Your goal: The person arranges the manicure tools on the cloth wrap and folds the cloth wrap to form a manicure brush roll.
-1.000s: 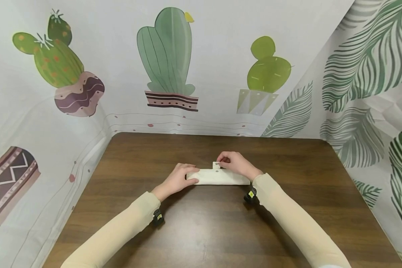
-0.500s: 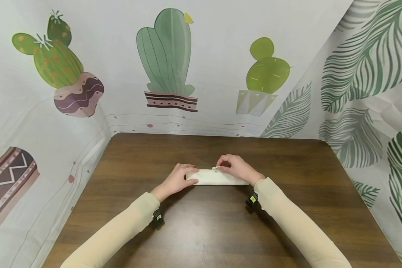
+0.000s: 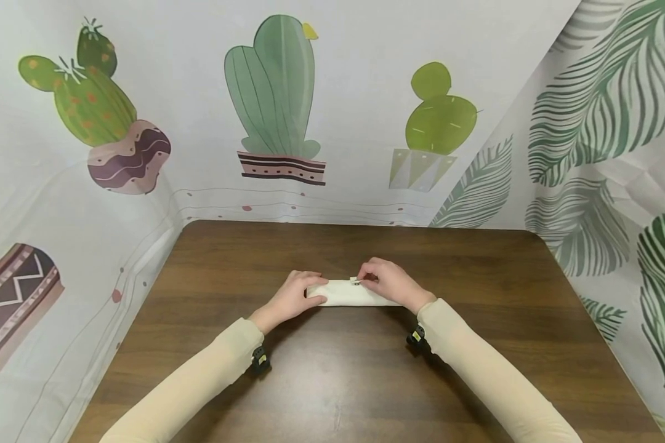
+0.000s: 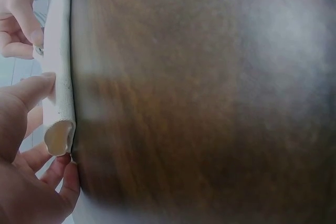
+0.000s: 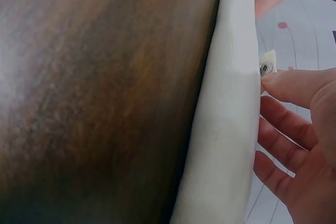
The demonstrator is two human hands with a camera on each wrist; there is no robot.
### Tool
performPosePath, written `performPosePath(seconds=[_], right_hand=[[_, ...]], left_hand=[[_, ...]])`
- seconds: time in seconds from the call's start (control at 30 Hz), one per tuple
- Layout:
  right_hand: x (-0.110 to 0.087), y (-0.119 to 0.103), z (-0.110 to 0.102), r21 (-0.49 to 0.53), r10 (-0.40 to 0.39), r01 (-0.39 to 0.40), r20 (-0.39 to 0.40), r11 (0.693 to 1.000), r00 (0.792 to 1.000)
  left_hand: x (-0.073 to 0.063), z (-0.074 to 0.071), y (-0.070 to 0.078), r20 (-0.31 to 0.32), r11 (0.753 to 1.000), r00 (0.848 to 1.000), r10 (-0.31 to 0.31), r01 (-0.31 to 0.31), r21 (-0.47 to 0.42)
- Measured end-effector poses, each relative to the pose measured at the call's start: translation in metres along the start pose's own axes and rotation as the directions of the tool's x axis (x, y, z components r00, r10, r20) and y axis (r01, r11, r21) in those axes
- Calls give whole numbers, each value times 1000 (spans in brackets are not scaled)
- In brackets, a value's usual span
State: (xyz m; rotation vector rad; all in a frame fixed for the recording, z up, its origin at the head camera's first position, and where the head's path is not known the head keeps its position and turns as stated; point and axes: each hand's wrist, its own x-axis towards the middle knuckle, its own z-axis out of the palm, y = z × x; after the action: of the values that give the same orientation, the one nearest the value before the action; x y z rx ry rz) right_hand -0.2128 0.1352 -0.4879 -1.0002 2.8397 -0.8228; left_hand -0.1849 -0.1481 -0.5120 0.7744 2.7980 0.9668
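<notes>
A cream-white fabric roll (image 3: 340, 294) lies crosswise on the table, its hollow end (image 4: 59, 138) facing the left wrist view. My left hand (image 3: 296, 294) holds the roll's left end, thumb on the near side and fingers at the far side. At the roll's far edge, my right hand (image 3: 390, 283) pinches a small fabric tab (image 3: 354, 280) between thumb and forefinger. A metal snap button (image 5: 266, 68) shows on the tab beside the right thumb (image 5: 294, 85). The right hand covers part of the roll's right half in the head view.
The brown wooden table (image 3: 332, 375) extends around the roll, with its far edge behind the hands. A white curtain (image 3: 360, 74) printed with cacti and leaves hangs behind and at both sides. A small black camera sits on each wrist.
My right hand has brought the tab from standing out behind the roll down toward its top, moving slightly nearer. The left hand has stayed on the roll's left end.
</notes>
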Motion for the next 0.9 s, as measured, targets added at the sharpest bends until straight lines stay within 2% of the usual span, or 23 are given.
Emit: performPosePath(seconds=[0.17, 0.53, 0.73, 0.9], right_hand=[[0, 2, 5, -57, -36, 36, -12, 998, 999], [-4, 0, 8, -91, -68, 65, -33, 994, 997], [-6, -3, 7, -125, -75, 74, -3, 989, 997], [-8, -4, 4, -102, -96, 97, 20, 990, 995]], left_hand=[[0, 1, -2, 7, 1000, 1000, -3, 2, 5], [0, 2, -2, 2, 1000, 1000, 7, -7, 10], [1, 2, -2, -1, 1000, 1000, 0, 0, -3], [0, 0, -1, 0, 1000, 1000, -4, 4, -9]])
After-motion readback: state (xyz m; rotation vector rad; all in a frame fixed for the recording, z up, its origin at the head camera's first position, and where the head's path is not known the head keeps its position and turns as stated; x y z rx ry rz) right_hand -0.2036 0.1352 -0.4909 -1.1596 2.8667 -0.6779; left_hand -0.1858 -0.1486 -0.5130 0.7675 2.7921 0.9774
